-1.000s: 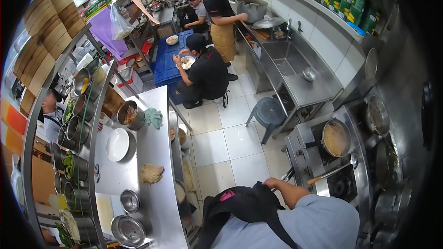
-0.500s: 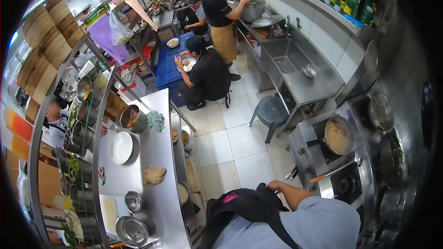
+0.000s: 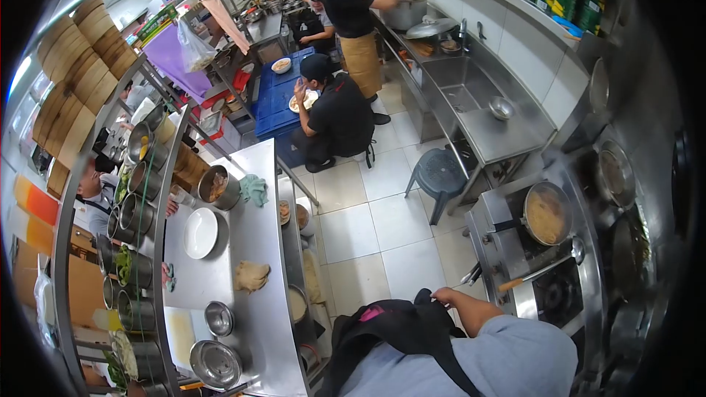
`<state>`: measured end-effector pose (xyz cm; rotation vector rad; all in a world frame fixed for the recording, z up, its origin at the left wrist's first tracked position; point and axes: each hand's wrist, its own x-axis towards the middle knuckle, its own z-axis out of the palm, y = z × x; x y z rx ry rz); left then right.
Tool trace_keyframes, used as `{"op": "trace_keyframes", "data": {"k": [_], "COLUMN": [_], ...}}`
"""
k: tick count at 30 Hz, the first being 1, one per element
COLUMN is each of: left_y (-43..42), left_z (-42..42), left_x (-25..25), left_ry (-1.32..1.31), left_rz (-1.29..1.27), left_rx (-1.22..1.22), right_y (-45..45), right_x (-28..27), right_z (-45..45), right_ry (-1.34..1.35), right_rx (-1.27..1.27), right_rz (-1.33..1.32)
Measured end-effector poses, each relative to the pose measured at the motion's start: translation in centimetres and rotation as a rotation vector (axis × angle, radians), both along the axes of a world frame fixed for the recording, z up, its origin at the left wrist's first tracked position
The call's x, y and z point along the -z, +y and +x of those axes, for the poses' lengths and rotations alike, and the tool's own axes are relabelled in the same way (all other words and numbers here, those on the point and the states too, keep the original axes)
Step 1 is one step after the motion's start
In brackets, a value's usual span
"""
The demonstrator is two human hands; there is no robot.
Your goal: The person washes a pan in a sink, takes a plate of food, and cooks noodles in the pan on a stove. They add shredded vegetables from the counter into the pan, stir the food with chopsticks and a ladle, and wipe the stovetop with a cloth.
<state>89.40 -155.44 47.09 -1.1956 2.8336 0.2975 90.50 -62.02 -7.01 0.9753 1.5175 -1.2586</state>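
Observation:
My right hand [image 3: 443, 296] is at the front of my black apron [image 3: 401, 323], beside a dark tip that sticks up from it. Its fingers are mostly hidden, so whether it grips the cloth does not show. My left hand is out of view. To the right of my right hand, a pan [image 3: 547, 213] with yellowish-brown food sits on the stove [image 3: 507, 250]. A ladle [image 3: 544, 268] with a wooden handle lies across the stove in front of it. Metal tongs [image 3: 471, 275] hang at the stove's front edge, close to my hand.
Left is a steel counter [image 3: 257, 338] with a white plate [image 3: 201, 233], metal bowls [image 3: 214, 364], a cloth [image 3: 251, 276] and a pot [image 3: 219, 186]. Ahead stand a stool [image 3: 437, 176] and a sink [image 3: 460, 88]. One person [image 3: 340, 114] crouches eating; another [image 3: 353, 22] stands at a large pot.
The view has shifted slightly. The crouching person's hand has risen to the mouth. A seated person at the back has leaned. My right hand stays by the apron.

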Motion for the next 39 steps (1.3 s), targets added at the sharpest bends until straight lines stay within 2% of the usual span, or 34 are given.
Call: {"op": "trace_keyframes", "data": {"k": [4, 5, 6, 7, 8, 9, 10, 11, 12, 15, 20, 22, 26, 29, 35, 38, 39], "left_y": [-2.5, -3.0, -3.8, -7.7, -2.8, 3.6, 3.0, 5.6, 9.5, 4.7, 9.5, 9.3, 10.0, 10.7, 9.0, 8.1, 6.7], "left_z": [0.4, 1.4, 1.7, 2.4, 1.3, 0.6, 0.6, -0.1, -0.9, 0.7, 0.1, 0.2, 0.2, -0.5, -0.5, -0.1, 0.0], "left_x": [0.7, 2.1, 2.1, 3.7, 1.5, -0.4, -0.6, -1.7, -3.6, -2.3, -4.5, -4.4, -5.4, -6.6, -6.5, -5.6, -4.7], "left_ry": [0.122, 0.302, 0.053, 0.096, -0.059, 0.158, 0.042, 0.085, 0.13, 0.202, 0.25, 0.215, 0.286, 0.165, 0.182, 0.188, 0.205], "left_rz": [0.052, 0.106, -0.341, -0.423, -0.348, -0.304, -0.377, -0.385, -0.231, -0.171, -0.087, -0.223, -0.27, -0.353, -0.443, -0.376, -0.22], "left_rx": [0.074, 0.017, 0.233, 0.375, 0.225, 0.157, 0.17, 0.097, -0.041, -0.076, -0.16, -0.137, -0.188, -0.258, -0.191, -0.173, -0.226], "right_y": [0.4, 0.5, 0.5, 0.7, 1.0, 1.5, 2.0, 2.1, 2.8, 3.4, 3.7, 3.6, 3.6, 3.1, 2.8, 3.7, 4.2], "right_x": [-0.3, -0.7, -0.3, 0.9, 1.3, 2.9, 2.7, 3.8, 4.7, 5.0, 4.6, 4.7, 5.3, 6.8, 4.8, 5.3, 5.5], "right_z": [0.4, 0.3, 0.5, 0.9, 1.3, 1.3, 1.3, 1.3, 1.6, 0.6, -0.5, -0.8, -1.4, -1.4, -1.2, -1.2, -1.2], "right_ry": [-0.001, 0.01, 0.015, 0.023, 0.079, 0.056, 0.119, 0.01, -0.01, -0.024, 0.017, 0.04, 0.081, 0.125, 0.1, 0.082, 0.077], "right_rx": [0.02, 0.009, 0.038, 0.051, 0.072, 0.065, 0.032, 0.027, 0.03, -0.006, -0.022, -0.034, -0.048, -0.061, -0.003, 0.019, 0.028], "right_rz": [-0.045, -0.051, -0.036, -0.025, -0.031, -0.074, -0.115, 0.021, 0.033, 0.033, 0.017, 0.01, -0.007, -0.034, -0.025, -0.034, -0.037]}}
